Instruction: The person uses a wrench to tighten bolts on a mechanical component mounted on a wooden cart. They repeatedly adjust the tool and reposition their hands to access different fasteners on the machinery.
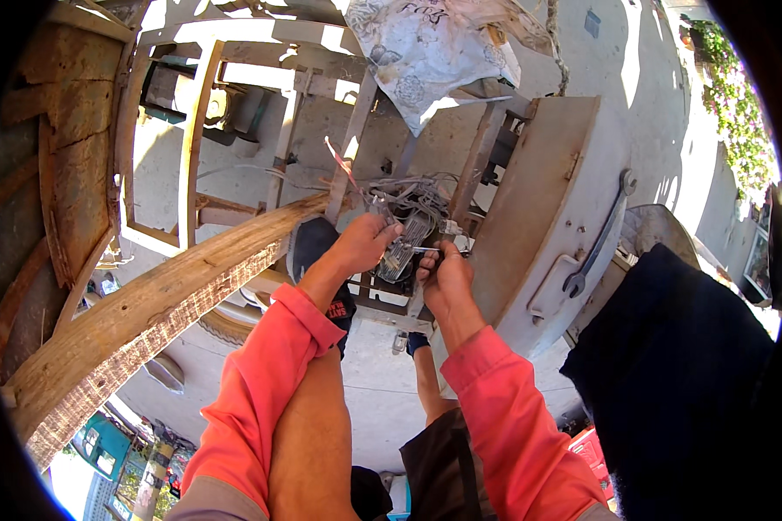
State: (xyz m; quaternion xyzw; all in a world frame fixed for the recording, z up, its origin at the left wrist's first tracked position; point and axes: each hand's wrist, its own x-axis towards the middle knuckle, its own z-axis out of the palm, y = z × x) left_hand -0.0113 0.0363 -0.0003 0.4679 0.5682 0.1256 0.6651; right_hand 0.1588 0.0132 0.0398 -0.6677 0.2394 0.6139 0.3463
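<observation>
My left hand (365, 243) is closed in a pinch beside a grey finned metal housing (406, 246); whatever its fingertips hold is too small to make out. Just right of the housing, my right hand (448, 280) grips a thin shiny metal rod (424, 250) that points left toward it. Its kind does not show. A tangle of grey wires (417, 198) lies against the far side of the housing. Both sit inside a welded metal frame (356, 126), and the fingers partly cover them.
A long wooden beam (165, 304) slants across the left. To the right stands a metal box (539, 200) with a large wrench (601, 230) on its side. A white sack (434, 65) hangs over the frame's far edge. Dark cloth (669, 365) lies at the right.
</observation>
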